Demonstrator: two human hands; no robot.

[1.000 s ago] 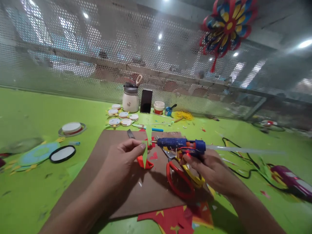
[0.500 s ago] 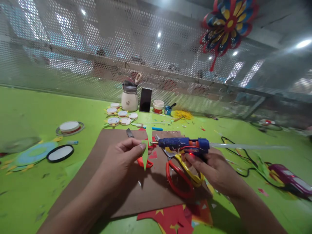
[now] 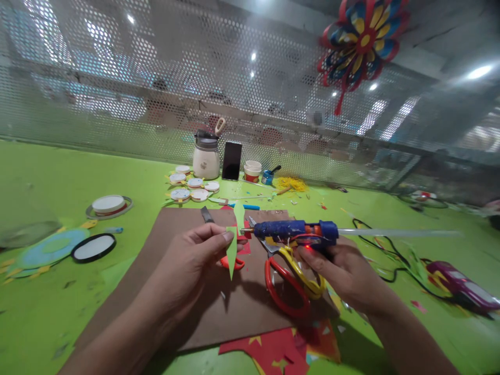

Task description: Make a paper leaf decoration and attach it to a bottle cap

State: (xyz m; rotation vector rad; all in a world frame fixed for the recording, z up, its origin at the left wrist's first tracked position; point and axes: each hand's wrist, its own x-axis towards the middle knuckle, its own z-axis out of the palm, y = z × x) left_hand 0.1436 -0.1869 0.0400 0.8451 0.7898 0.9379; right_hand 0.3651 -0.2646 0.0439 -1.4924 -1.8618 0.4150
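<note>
Between thumb and fingers, my left hand [image 3: 191, 255] pinches a pointed strip of light green paper [image 3: 232, 259], its tip hanging down. A blue hot glue gun [image 3: 287, 229] lies sideways in my right hand [image 3: 344, 265], a red light glowing near my thumb and a long clear glue stick [image 3: 394, 233] sticking out behind. Its metal nozzle is close to the green paper's upper edge; whether they touch I cannot tell. Beneath it, red-and-yellow-handled scissors [image 3: 287, 294] lie over a brown board [image 3: 175, 317]. A red-handled tool [image 3: 234, 264] is partly hidden behind my left hand.
Red paper scraps [image 3: 269, 351] lie at the board's front edge. Behind the board stand a white jar [image 3: 205, 162], a dark phone [image 3: 232, 161] and small tubs [image 3: 252, 171]. Round white discs [image 3: 179, 195] sit at back left. A black cable runs to a purple device [image 3: 461, 281] at right.
The view has shifted slightly. My left hand and the green strip stay nearly in place, the strip's tip a little lower. The glue gun remains level, its nozzle still near the paper.
</note>
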